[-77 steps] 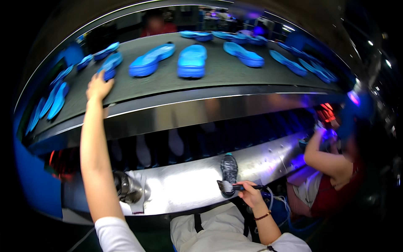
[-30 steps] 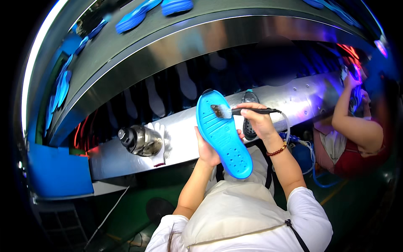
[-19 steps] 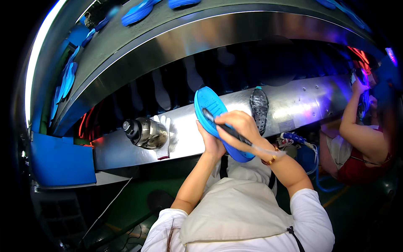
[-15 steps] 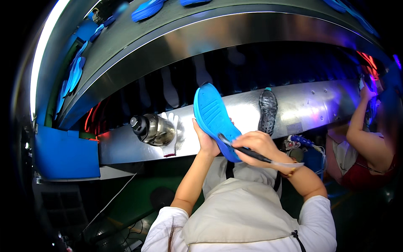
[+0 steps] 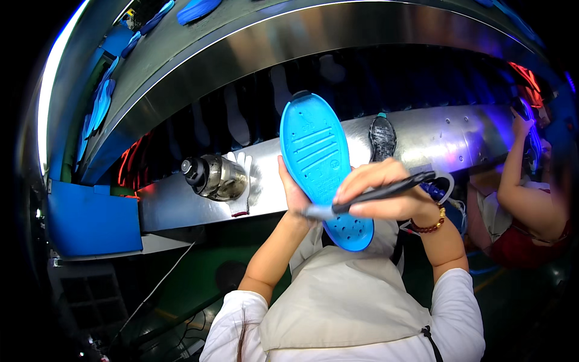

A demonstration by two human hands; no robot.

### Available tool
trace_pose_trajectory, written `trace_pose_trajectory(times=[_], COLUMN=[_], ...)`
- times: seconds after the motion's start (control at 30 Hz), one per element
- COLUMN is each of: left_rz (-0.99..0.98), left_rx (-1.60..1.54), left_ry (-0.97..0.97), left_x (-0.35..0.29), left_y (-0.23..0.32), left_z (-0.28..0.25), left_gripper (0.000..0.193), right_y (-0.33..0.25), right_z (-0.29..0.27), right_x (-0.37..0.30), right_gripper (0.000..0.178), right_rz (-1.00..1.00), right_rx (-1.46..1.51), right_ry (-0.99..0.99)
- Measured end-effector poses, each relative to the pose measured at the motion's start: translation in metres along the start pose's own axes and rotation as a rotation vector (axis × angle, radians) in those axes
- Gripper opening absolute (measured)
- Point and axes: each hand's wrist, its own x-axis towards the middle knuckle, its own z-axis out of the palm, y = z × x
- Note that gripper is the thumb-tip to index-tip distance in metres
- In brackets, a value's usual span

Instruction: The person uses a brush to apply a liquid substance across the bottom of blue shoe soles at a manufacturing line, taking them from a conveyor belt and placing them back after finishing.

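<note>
Currently, in the head view, the left hand (image 5: 292, 192) holds a sole (image 5: 310, 142) over the near edge of the bench (image 5: 422, 136); the right hand (image 5: 386, 181) grips a brush (image 5: 392, 192), its tip blurred. A bottle (image 5: 218, 176) and glove (image 5: 240, 206) sit toward the bench's left end.

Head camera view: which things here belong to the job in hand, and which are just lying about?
Part of the job, it seems:
blue sole, in the left hand
brush, in the right hand
other soles on the belt, probably
dark shoe-shaped piece, perhaps

Apparently just lying about:
bottle on the metal ledge
white glove next to it
</note>
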Motion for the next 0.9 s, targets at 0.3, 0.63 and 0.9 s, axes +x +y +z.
trace_pose_trajectory(times=[0.3,0.63,0.9], left_rz=[0.11,0.3,0.327], left_rx=[0.35,0.288,0.382], left_ry=[0.144,0.217,0.106], left_x=[0.007,0.016,0.016], left_y=[0.008,0.03,0.044], left_z=[0.012,0.019,0.022], left_gripper=[0.101,0.101,0.094], right_y=[0.003,0.008,0.01], right_z=[-0.007,-0.01,-0.014], right_x=[-0.004,-0.017,-0.028], right_gripper=[0.023,0.023,0.024], right_rz=[-0.143,-0.08,-0.021], right_rx=[-0.004,-0.226,0.107], right_ry=[0.014,0.206,0.15])
